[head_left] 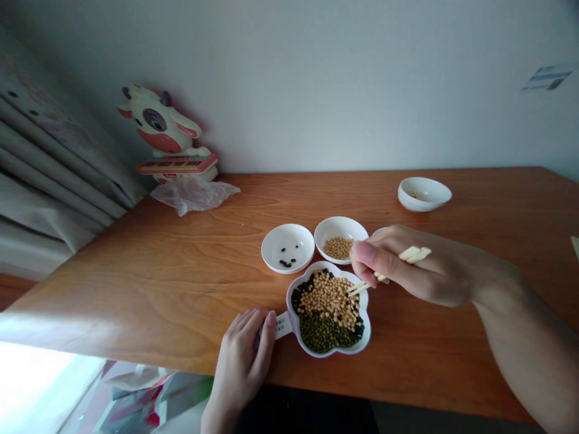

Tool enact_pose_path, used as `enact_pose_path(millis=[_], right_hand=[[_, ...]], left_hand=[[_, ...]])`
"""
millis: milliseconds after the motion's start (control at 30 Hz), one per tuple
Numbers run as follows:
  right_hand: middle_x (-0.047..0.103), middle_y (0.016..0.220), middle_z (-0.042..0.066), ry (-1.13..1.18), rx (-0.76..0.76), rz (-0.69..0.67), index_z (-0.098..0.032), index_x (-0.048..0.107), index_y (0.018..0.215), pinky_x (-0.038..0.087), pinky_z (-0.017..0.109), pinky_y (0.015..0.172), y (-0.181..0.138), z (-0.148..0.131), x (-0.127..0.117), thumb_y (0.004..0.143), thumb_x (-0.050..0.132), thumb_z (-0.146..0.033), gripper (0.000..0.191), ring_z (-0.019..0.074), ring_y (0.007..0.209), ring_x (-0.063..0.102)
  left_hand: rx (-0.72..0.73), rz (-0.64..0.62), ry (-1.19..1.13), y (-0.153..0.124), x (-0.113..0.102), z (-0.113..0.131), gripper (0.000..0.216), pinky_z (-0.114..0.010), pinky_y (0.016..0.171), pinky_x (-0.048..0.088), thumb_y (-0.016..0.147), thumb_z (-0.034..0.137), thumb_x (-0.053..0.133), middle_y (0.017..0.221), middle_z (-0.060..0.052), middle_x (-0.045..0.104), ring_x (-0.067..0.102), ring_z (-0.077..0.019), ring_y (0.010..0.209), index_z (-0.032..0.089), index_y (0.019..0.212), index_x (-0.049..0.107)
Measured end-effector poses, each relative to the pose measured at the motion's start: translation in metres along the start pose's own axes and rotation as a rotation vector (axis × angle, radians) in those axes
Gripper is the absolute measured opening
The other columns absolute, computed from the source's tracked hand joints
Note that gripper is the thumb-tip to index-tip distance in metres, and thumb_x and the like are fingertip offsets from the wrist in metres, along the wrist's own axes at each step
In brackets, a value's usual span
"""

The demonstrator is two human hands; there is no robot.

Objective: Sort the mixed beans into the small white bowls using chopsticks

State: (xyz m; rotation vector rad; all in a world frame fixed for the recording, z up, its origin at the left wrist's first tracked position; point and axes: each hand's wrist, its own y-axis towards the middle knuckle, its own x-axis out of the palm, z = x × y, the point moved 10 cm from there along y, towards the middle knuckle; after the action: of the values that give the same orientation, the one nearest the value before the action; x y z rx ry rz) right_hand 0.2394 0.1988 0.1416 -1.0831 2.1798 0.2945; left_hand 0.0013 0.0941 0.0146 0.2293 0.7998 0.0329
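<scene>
My left hand is closed around the handle of a white, paw-shaped bowl near the table's front edge. Inside lie tan soybeans, green mung beans and black beans. In my right hand is a pair of wooden chopsticks, their tips down among the soybeans. Behind the paw-shaped bowl, one round white bowl holds several black beans, and another holds soybeans. A further white rim is mostly hidden by my right hand.
A white bowl with a little in its bottom stands at the back right of the wooden table. At the back left are a cow-shaped toy keyboard and a clear plastic bag. A curtain hangs at left.
</scene>
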Motion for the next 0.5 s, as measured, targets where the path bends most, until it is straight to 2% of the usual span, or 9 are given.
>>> enact_pose_path(millis=[500], right_hand=[[0.056,0.069,-0.001,-0.017,-0.025,-0.023,-0.021,0.060,0.079,0.035,0.032,0.062,0.0038,-0.0048,0.0036,0.113,0.034,-0.065,0.062,0.0138,0.061,0.047]], left_hand=[[-0.002,0.011,0.009,0.0014,-0.0018,0.0010,0.036,-0.031,0.074,0.045,0.116,0.034,0.047,0.079,-0.001,0.063,0.062,-0.0183,0.074,0.023,0.084,0.057]])
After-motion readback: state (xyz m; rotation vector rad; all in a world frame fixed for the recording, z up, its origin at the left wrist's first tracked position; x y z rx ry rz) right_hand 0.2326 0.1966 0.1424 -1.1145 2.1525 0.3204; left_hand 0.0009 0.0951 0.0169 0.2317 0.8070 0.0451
